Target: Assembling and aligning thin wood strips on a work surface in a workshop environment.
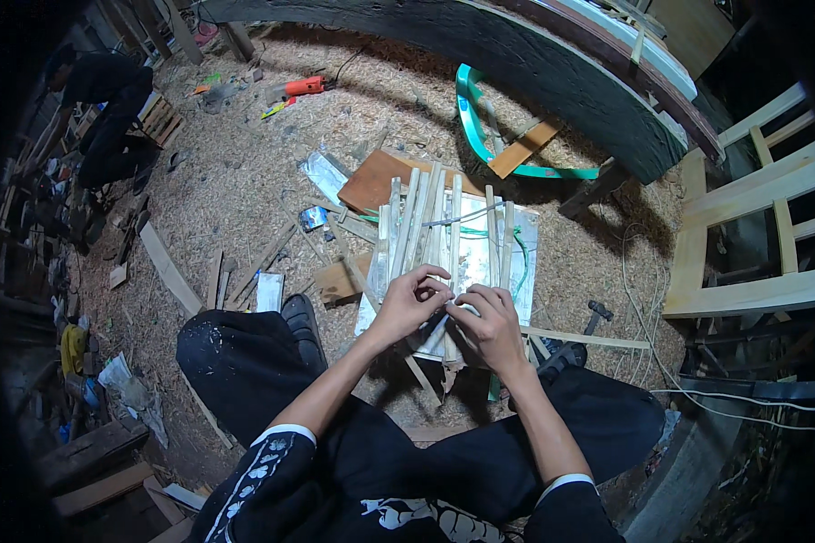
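Observation:
In front of me several thin wooden sticks [414, 222] lie side by side on a pale worn board [523, 244], pointing away from me. A green string [522, 258] loops over the board and a thin dark strip [466, 217] crosses the sticks. My left hand [409, 306] and my right hand [489, 319] meet above the sticks' near ends. Thumbs and forefingers of both are pinched together, nearly touching. Whatever they pinch is too small to make out.
A hammer [596, 317] stands by my right foot. Further off are a red power tool [304, 86], a teal hoop [466, 109] and a brown board [376, 181]. Wooden frames [752, 294] lean at right. Another person [109, 100] bends at far left. Shavings cover the floor.

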Demonstrator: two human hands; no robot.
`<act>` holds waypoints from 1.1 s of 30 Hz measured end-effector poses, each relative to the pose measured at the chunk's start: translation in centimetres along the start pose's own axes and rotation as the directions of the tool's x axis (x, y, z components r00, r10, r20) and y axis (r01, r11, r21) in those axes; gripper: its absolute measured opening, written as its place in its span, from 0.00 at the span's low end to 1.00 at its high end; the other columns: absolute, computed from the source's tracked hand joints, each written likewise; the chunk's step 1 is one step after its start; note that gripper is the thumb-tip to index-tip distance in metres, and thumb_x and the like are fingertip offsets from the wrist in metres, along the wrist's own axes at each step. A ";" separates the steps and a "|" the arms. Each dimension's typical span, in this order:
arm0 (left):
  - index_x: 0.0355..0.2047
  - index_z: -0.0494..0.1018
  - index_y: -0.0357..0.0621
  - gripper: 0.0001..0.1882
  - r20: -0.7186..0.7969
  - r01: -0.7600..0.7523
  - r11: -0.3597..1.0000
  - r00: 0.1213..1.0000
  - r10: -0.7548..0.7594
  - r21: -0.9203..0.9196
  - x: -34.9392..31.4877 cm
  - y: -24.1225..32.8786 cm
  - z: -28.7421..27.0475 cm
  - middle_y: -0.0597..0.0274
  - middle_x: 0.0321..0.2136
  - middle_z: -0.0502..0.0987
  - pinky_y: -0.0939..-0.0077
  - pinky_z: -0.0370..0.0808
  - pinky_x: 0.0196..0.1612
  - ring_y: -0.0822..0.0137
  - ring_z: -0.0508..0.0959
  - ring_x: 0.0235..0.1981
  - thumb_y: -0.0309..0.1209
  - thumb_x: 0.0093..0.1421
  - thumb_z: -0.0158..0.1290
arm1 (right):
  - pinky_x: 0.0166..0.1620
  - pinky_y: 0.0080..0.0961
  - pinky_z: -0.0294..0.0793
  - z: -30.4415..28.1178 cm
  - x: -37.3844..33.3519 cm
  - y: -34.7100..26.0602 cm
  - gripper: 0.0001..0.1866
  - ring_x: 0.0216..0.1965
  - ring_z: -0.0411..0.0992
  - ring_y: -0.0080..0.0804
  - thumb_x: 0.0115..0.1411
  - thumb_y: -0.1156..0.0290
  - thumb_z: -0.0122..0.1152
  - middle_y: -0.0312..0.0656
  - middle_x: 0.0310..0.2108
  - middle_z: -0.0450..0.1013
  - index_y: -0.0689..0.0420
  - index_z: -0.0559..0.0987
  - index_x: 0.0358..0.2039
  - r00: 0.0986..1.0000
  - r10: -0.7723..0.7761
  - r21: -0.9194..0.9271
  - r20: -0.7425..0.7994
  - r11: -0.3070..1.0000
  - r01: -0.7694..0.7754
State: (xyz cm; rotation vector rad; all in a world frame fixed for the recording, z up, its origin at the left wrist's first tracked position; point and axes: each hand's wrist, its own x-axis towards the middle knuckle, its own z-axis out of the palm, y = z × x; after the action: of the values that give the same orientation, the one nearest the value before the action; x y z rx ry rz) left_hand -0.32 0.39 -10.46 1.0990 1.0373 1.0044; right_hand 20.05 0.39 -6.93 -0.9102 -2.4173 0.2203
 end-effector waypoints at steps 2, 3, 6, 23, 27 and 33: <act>0.49 0.73 0.35 0.15 -0.100 -0.007 0.999 0.995 0.010 0.034 0.1 -0.2 0.0 0.65 0.33 0.81 0.82 0.76 0.42 0.78 0.79 0.37 0.23 0.64 0.61 | 0.55 0.40 0.69 -0.2 -0.2 0.2 0.15 0.53 0.73 0.39 0.48 0.75 0.70 0.39 0.43 0.78 0.53 0.84 0.39 0.999 0.050 0.037 0.013 0.998 -0.050; 0.49 0.73 0.35 0.15 -0.101 -0.007 0.999 0.995 0.011 0.035 0.1 -0.2 -0.1 0.65 0.33 0.81 0.82 0.76 0.42 0.78 0.79 0.37 0.23 0.64 0.61 | 0.55 0.40 0.69 -0.4 -0.3 0.3 0.15 0.53 0.73 0.39 0.48 0.75 0.70 0.39 0.43 0.78 0.53 0.84 0.39 0.999 0.049 0.038 0.013 0.998 -0.049; 0.45 0.73 0.35 0.13 -0.185 -0.035 0.971 0.979 0.081 0.238 0.2 -0.5 -1.0 0.66 0.32 0.81 0.84 0.74 0.38 0.79 0.79 0.36 0.23 0.62 0.62 | 0.57 0.42 0.67 -1.1 -0.5 0.6 0.14 0.55 0.72 0.40 0.47 0.74 0.72 0.39 0.44 0.77 0.53 0.85 0.37 0.992 0.112 0.064 0.056 0.991 -0.115; 0.35 0.69 0.46 0.09 -0.183 -0.107 0.566 0.884 0.431 0.818 0.1 -1.3 -1.0 0.63 0.29 0.70 0.60 0.55 0.50 0.60 0.72 0.36 0.25 0.56 0.57 | 0.57 0.44 0.55 -2.6 -2.3 0.8 0.07 0.51 0.66 0.36 0.47 0.66 0.76 0.34 0.38 0.71 0.49 0.87 0.28 0.879 0.289 -0.021 0.380 0.952 -0.304; 0.35 0.69 0.46 0.09 -0.184 -0.099 0.569 0.889 0.419 0.816 0.4 -1.4 -1.2 0.64 0.29 0.70 0.60 0.55 0.50 0.60 0.72 0.37 0.27 0.57 0.58 | 0.57 0.45 0.55 -2.7 -2.6 0.9 0.07 0.50 0.66 0.37 0.48 0.66 0.76 0.34 0.36 0.70 0.48 0.88 0.29 0.887 0.280 -0.056 0.368 0.959 -0.279; 0.53 0.76 0.49 0.21 -0.081 -0.156 0.502 0.905 0.418 0.851 -0.2 0.7 -1.2 0.61 0.50 0.78 0.56 0.54 0.62 0.58 0.71 0.54 0.31 0.58 0.61 | 0.58 0.48 0.54 -3.7 -2.6 0.4 0.06 0.52 0.67 0.34 0.53 0.67 0.73 0.35 0.40 0.73 0.50 0.88 0.33 0.828 0.304 -0.043 0.471 0.946 -0.322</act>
State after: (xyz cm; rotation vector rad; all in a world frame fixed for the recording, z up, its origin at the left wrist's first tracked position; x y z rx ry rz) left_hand -1.61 0.53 -9.87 2.0273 1.6969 0.9426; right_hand 23.95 -1.13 -5.05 -1.3685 -2.6665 0.6823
